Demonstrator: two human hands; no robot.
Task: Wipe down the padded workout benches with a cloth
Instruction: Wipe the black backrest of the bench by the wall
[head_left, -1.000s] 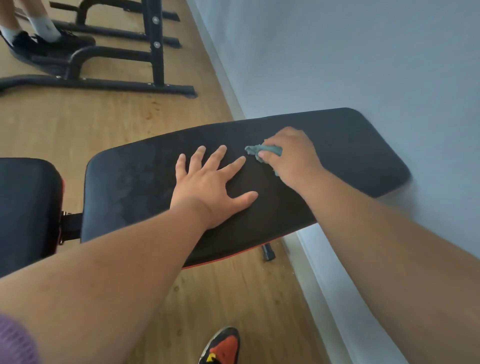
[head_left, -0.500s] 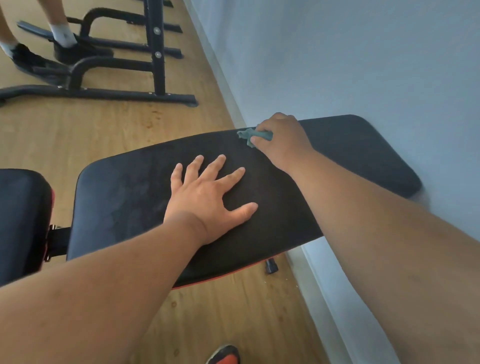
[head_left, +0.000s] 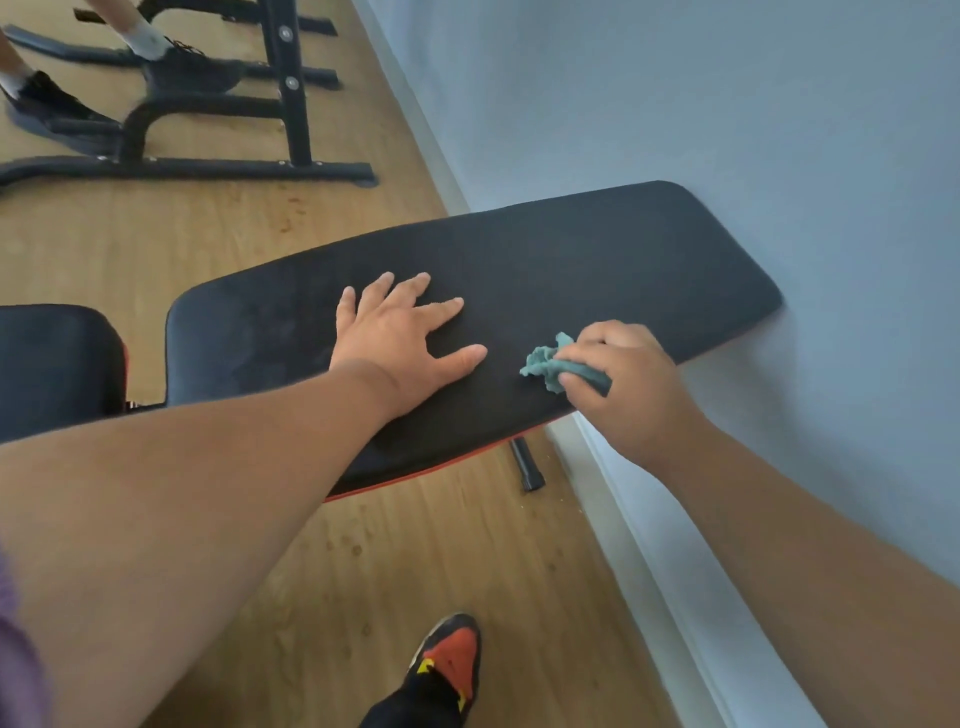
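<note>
Right hand (head_left: 618, 384) grips a small crumpled teal cloth (head_left: 558, 366), fingers curled round it, most of the wad bunched under the fingers with a tuft sticking out on the thumb side. Cloth is pressed on the near edge of the long black padded bench back pad (head_left: 597, 260), i.e. the counter here.

Left hand (head_left: 402, 338) lies just beside the right, fingers spread and straight, palm flat on the same pad, holding nothing. Reads as bracing the pad.

Beyond the right hand: the pad's far rounded end touches or nearly touches the pale blue-grey wall (head_left: 727, 104); can't tell which. Beyond the left hand: a separate black padded seat section (head_left: 52, 358), with a gap and a bit of frame between them. Below both hands: wood-look floor (head_left: 441, 561), a black bench foot (head_left: 527, 465), a black-and-orange shoe (head_left: 449, 665). Far past the left hand: a black steel rack base (head_left: 208, 169) with another person's feet on it.

Progress, as a judgement: mid-wipe on this pad. Faint dull smears show on the pad on the left hand's outer side, so that stretch looks undone. The strip under the left palm and the seat section likely still need a pass. The task says benches, plural, so more probably remains. No clear wet/dry line to confirm what's finished.

Containers: none in view; no bucket or spray bottle.
</note>
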